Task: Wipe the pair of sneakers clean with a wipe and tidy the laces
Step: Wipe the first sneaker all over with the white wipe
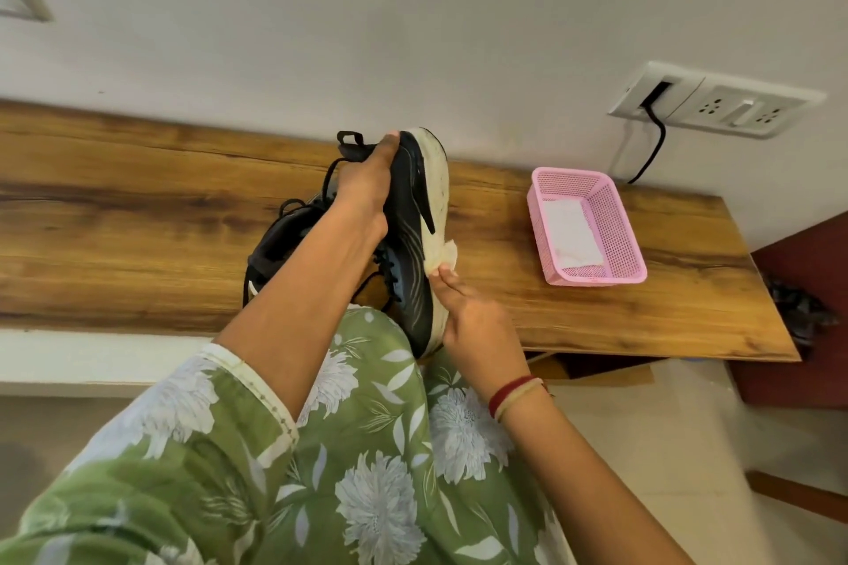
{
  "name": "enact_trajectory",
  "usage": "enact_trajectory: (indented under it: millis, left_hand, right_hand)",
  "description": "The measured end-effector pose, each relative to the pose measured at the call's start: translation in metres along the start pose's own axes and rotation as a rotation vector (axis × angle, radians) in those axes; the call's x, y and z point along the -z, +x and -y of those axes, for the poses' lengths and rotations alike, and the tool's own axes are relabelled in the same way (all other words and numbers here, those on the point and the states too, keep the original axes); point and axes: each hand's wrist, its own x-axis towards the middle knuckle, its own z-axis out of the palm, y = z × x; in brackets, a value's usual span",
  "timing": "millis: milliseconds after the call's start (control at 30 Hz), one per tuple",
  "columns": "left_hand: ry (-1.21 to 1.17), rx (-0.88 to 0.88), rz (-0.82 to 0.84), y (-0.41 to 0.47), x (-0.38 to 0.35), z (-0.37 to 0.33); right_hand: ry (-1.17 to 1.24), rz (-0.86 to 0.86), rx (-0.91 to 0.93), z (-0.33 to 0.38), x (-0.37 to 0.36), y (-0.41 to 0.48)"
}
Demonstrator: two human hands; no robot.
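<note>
Closest in, the knee [367, 381] in green floral cloth is working as a rest. The low end of the sneaker [408, 216] sits on it, so the shoe stands up on end and nobody has to carry its full weight.

The right hand [468, 321] comes up beside it, fingers pinching a small wipe [443, 259] and pressing it onto the white sole [438, 193], about halfway along the edge. Makes sense: the sole is turned out to the right so the scrubbing hand gets straight at it. There are grey scuffs higher up that I'd guess need doing next.

The left hand [367, 179] is wrapped round the upper near the top end, clamping the shoe so it doesn't twist while it's rubbed. The laces [387, 264] hang loose and messy, so that part of the job looks not yet done.

Behind the left forearm, the other sneaker [275, 239] lies on the counter [137, 220], parked within reach. Can't tell if it's clean.

Further right on the counter is a pink basket [615, 220] with a white spare wipe [571, 234] lying in it. It's well apart from the shoes but on the right hand's side, probably so a fresh one is easy to grab.

Last, on the wall, a socket [716, 106] with a black cable [651, 151] plugged in, dropping down behind the counter.
</note>
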Motion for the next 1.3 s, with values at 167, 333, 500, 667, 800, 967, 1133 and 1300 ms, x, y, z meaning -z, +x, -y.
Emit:
enact_trajectory:
  millis: [167,333,500,667,800,967,1133,1300]
  left_hand:
    - [0.005,-0.030,0.009,-0.002,-0.004,0.005]
    - [0.020,-0.053,0.003,-0.003,-0.006,0.011]
    - [0.000,-0.070,0.000,0.001,-0.003,0.011]
    - [-0.024,-0.049,-0.026,0.003,0.002,0.011]
    - [-0.027,-0.055,-0.018,0.003,0.005,0.012]
    - [-0.023,-0.078,-0.018,-0.001,0.001,0.013]
    - [-0.015,-0.080,-0.026,-0.002,0.000,0.014]
    - [-0.035,-0.059,-0.038,0.003,0.008,0.012]
  right_hand:
    - [0.605,-0.284,-0.292,0.013,0.048,0.020]
    - [0.378,-0.427,-0.061,0.034,0.060,0.062]
    - [0.079,-0.384,0.031,0.026,0.019,0.056]
    - [0.094,-0.235,-0.037,0.018,-0.009,0.031]
    - [0.320,-0.141,-0.193,0.020,-0.007,0.003]
    - [0.464,-0.393,-0.177,0.033,0.019,0.024]
    - [0.247,-0.276,-0.075,0.022,0.002,0.037]
    - [0.208,-0.093,-0.097,0.007,-0.016,0.000]
